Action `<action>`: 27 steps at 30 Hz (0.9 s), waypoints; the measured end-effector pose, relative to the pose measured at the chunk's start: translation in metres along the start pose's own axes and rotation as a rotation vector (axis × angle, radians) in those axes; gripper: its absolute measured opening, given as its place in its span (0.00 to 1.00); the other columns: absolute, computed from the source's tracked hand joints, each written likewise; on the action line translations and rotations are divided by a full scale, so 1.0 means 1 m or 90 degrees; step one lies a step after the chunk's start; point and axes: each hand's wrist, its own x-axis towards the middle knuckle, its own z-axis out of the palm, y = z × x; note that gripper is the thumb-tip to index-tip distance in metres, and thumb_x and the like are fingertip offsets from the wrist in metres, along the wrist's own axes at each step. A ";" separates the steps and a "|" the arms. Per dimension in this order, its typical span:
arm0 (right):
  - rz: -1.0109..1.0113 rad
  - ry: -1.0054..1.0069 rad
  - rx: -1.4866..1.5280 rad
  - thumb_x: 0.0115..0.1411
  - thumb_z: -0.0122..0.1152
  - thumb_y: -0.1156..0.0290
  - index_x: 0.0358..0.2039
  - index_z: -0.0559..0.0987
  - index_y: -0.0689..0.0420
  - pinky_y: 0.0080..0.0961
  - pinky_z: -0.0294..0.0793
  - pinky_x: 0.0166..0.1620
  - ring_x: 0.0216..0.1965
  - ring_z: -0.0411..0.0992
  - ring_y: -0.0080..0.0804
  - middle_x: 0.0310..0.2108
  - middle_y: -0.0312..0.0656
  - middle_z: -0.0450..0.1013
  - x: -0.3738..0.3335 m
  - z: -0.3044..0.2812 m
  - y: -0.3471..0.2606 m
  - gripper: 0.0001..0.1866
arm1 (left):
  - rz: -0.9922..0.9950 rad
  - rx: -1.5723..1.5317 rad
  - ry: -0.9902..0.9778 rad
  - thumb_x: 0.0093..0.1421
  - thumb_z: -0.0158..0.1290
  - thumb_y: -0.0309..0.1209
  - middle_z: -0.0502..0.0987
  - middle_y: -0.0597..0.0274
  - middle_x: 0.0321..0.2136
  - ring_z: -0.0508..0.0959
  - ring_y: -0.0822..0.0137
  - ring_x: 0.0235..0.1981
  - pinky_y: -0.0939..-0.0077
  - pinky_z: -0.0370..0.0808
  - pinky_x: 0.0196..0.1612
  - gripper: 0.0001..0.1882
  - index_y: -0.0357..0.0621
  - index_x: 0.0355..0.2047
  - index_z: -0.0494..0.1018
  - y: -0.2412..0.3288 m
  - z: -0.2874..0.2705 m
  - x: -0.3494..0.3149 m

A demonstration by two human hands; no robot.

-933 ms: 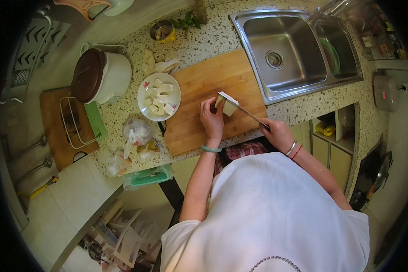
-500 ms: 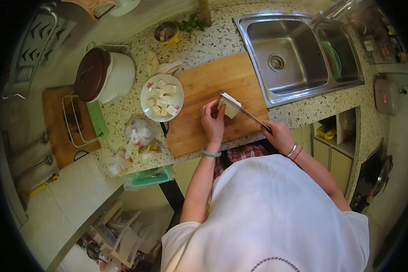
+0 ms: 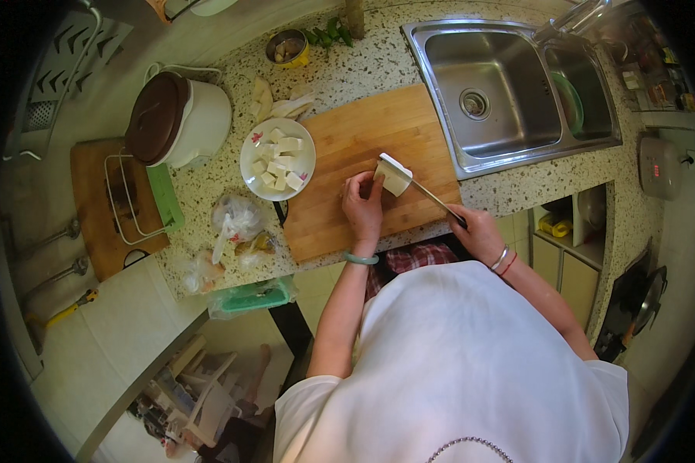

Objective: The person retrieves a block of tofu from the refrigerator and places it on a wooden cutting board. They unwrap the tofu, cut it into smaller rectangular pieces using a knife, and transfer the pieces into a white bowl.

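Note:
A small block of white tofu (image 3: 394,181) rests on the wooden cutting board (image 3: 340,131). My left hand (image 3: 362,204) steadies the block's left side with bent fingers, the thumb and fingertips against it. Across the block's far right side lies the blade of a knife (image 3: 432,198). My right hand (image 3: 477,234) is closed round the dark handle at the board's right edge. How deep the blade sits in the tofu, I cannot tell. Left of the board, partly overlapping it, a white plate (image 3: 249,165) holds several tofu cubes (image 3: 284,161).
A steel double sink (image 3: 493,91) borders the board on the right. Behind the plate are a yellow cup (image 3: 296,59), green leaves (image 3: 330,33) and pale peelings (image 3: 274,104). A white cooker (image 3: 201,123) with a brown lid and plastic bags (image 3: 238,220) stand on the left.
The knife blade has shifted slightly toward the far side, with a bright strip now along its far end. My left hand stays against the tofu. The view has shifted a little.

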 end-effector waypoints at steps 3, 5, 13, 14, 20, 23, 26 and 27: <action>0.013 -0.009 -0.045 0.58 0.62 0.69 0.44 0.80 0.53 0.41 0.75 0.32 0.29 0.76 0.50 0.28 0.51 0.77 0.007 -0.007 -0.004 0.12 | -0.015 -0.004 -0.005 0.56 0.63 0.29 0.77 0.61 0.30 0.75 0.63 0.31 0.70 0.73 0.37 0.08 0.42 0.34 0.76 0.000 0.000 0.002; 0.041 -0.029 -0.072 0.59 0.62 0.69 0.44 0.80 0.53 0.41 0.75 0.32 0.29 0.76 0.50 0.28 0.51 0.77 0.010 -0.009 -0.006 0.12 | -0.036 -0.016 -0.013 0.57 0.63 0.29 0.77 0.61 0.30 0.76 0.62 0.32 0.69 0.73 0.37 0.08 0.42 0.34 0.76 0.004 -0.003 0.002; 0.029 -0.022 -0.071 0.59 0.62 0.69 0.43 0.80 0.53 0.41 0.75 0.31 0.28 0.76 0.49 0.27 0.50 0.77 0.011 -0.012 -0.011 0.12 | -0.001 0.001 -0.001 0.59 0.62 0.30 0.77 0.62 0.30 0.77 0.68 0.31 0.73 0.74 0.36 0.07 0.40 0.34 0.78 0.002 -0.002 0.003; 0.026 -0.026 -0.078 0.59 0.62 0.69 0.44 0.80 0.52 0.41 0.75 0.32 0.28 0.76 0.49 0.28 0.50 0.77 0.008 -0.011 -0.009 0.12 | -0.003 -0.001 -0.002 0.59 0.62 0.30 0.77 0.62 0.30 0.77 0.68 0.31 0.74 0.74 0.36 0.07 0.40 0.34 0.78 0.002 -0.002 0.001; 0.032 -0.054 -0.073 0.57 0.63 0.68 0.44 0.80 0.52 0.41 0.76 0.33 0.30 0.76 0.49 0.29 0.49 0.78 -0.001 -0.005 -0.005 0.14 | 0.005 -0.006 0.000 0.58 0.63 0.29 0.77 0.63 0.29 0.76 0.69 0.30 0.75 0.74 0.36 0.07 0.41 0.35 0.78 -0.002 0.000 0.002; 0.035 -0.056 -0.073 0.56 0.63 0.69 0.44 0.80 0.52 0.41 0.76 0.33 0.30 0.77 0.49 0.30 0.50 0.78 -0.004 -0.003 -0.005 0.14 | 0.002 0.001 0.005 0.57 0.63 0.29 0.77 0.63 0.29 0.76 0.69 0.30 0.75 0.74 0.35 0.08 0.41 0.35 0.78 0.000 0.000 0.001; 0.027 -0.044 -0.059 0.57 0.63 0.69 0.44 0.80 0.53 0.41 0.76 0.33 0.30 0.77 0.49 0.29 0.50 0.78 -0.006 0.000 -0.001 0.14 | 0.001 -0.002 0.001 0.57 0.63 0.28 0.77 0.63 0.30 0.76 0.67 0.31 0.74 0.74 0.36 0.08 0.41 0.35 0.77 -0.001 0.000 0.002; 0.027 -0.046 -0.057 0.57 0.63 0.69 0.44 0.81 0.53 0.41 0.76 0.34 0.30 0.76 0.49 0.29 0.50 0.78 -0.006 0.000 -0.001 0.14 | -0.012 -0.008 -0.006 0.57 0.63 0.28 0.77 0.62 0.31 0.76 0.65 0.33 0.72 0.74 0.38 0.08 0.42 0.35 0.77 -0.002 -0.001 0.001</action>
